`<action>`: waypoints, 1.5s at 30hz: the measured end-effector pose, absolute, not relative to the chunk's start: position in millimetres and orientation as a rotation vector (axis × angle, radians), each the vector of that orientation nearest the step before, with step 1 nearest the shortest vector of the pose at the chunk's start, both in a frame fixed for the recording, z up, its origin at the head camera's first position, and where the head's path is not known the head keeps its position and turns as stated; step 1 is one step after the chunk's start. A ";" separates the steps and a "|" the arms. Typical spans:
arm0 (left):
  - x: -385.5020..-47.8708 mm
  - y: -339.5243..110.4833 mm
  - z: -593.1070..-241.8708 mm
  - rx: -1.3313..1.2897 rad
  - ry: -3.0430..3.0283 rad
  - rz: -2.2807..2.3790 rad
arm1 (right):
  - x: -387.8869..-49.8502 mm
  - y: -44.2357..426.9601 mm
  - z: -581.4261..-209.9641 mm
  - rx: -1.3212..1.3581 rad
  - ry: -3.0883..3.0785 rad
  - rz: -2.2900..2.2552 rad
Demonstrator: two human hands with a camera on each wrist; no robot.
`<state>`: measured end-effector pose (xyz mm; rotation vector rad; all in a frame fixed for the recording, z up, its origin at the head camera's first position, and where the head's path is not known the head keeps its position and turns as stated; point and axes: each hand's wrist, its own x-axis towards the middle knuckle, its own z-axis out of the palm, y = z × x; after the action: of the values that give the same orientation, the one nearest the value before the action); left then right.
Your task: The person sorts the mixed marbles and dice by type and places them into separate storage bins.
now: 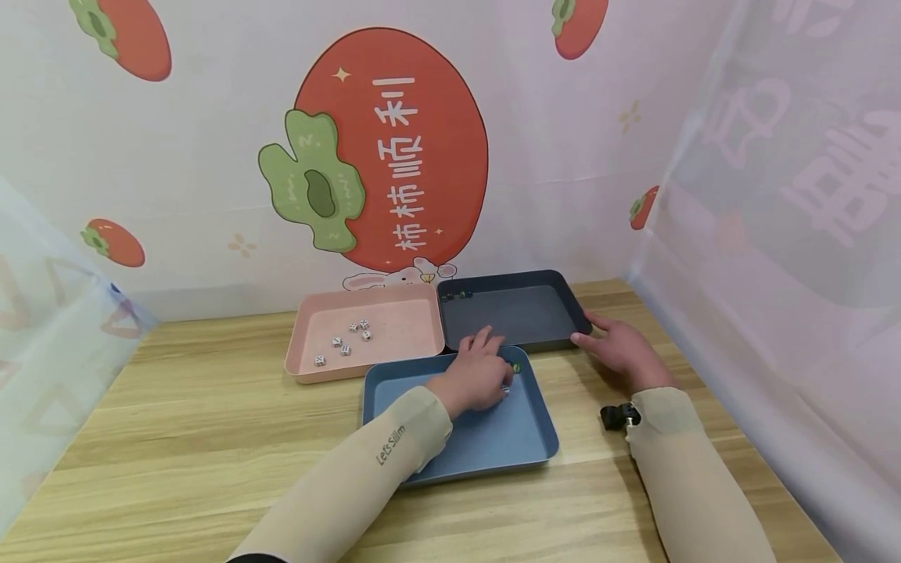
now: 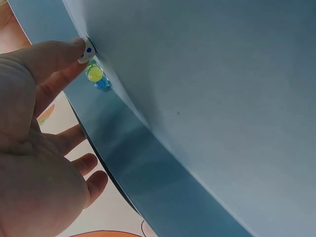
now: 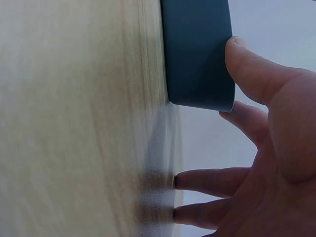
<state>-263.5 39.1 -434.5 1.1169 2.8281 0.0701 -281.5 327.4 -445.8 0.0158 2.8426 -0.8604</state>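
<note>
My left hand (image 1: 475, 375) reaches over the blue tray (image 1: 493, 438). Its thumb and index finger pinch a white die (image 2: 87, 51) with blue dots at the tray's far wall. Right beside the die lie glass marbles, one yellowish (image 2: 95, 72) and one blue (image 2: 102, 83); the head view shows a green marble (image 1: 516, 367) there. My right hand (image 1: 619, 348) is at the near right corner of the dark tray (image 1: 514, 317). Its thumb and index finger touch that corner on two sides, the other fingers extended towards the table.
Left of the dark tray stands a pink tray (image 1: 401, 313) with several white dice (image 1: 345, 350). Several dark marbles (image 1: 461, 295) lie at the dark tray's far left corner. A printed backdrop (image 1: 563, 156) rises behind the wooden table (image 1: 211, 438).
</note>
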 end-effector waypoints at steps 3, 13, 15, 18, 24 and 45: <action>-263.4 39.1 -435.2 1.119 2.824 0.055 | -281.1 327.3 -445.8 0.030 2.837 -0.864; -271.2 13.7 -413.0 1.049 2.843 0.262 | -280.4 326.6 -445.7 0.041 2.827 -0.875; -276.4 2.5 -406.1 1.024 2.863 0.313 | -280.6 326.5 -445.7 0.035 2.832 -0.870; -285.6 -18.9 -396.6 0.975 2.912 0.372 | -280.7 326.2 -445.7 0.027 2.838 -0.864; -308.0 -76.3 -384.2 0.839 3.071 0.356 | -281.3 325.9 -446.3 0.040 2.828 -0.864; -337.9 -180.4 -429.8 0.262 3.058 0.398 | -278.9 326.2 -443.0 0.017 2.829 -0.891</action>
<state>-337.9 -180.4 -429.8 0.2616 3.0583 0.3983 -278.9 326.2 -443.0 0.0166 2.8290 -0.8914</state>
